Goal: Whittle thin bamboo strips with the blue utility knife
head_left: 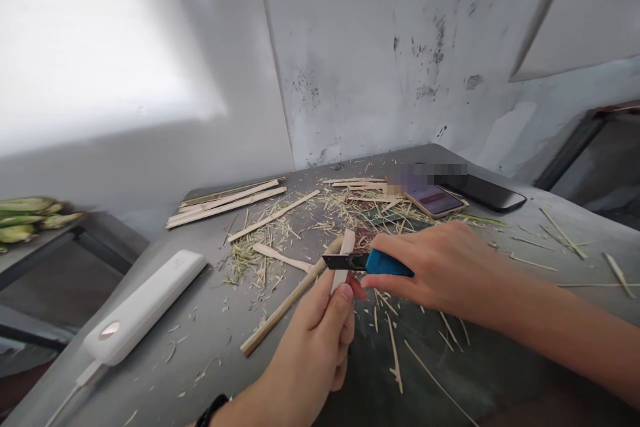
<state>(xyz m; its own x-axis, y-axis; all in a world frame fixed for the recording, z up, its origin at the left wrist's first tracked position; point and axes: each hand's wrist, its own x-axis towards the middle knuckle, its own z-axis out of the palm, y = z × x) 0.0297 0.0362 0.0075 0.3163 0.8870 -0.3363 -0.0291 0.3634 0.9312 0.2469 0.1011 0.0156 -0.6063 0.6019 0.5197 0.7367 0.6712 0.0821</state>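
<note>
My left hand [320, 333] is closed around a pale flat strip of wood or bamboo [349, 240], whose upper end sticks out above the fingers. In my right hand [440, 267] is a blue-handled utility knife [387, 263]. Its dark blade points left and lies across the strip, just above my left thumb. Behind the left hand, a round wooden stick [280, 317] rests slantwise on the table. A carved piece with a wider end [280, 257] lies left of the stick, its right end partly hidden.
Shavings [265, 267] litter the grey table [200, 333]. Several long strips [230, 205] lie at the back left. A white power bank [145, 307] with a cable is at left; two phones [435, 199] [485, 192] lie back right. Green stalks [30, 217] sit on another surface.
</note>
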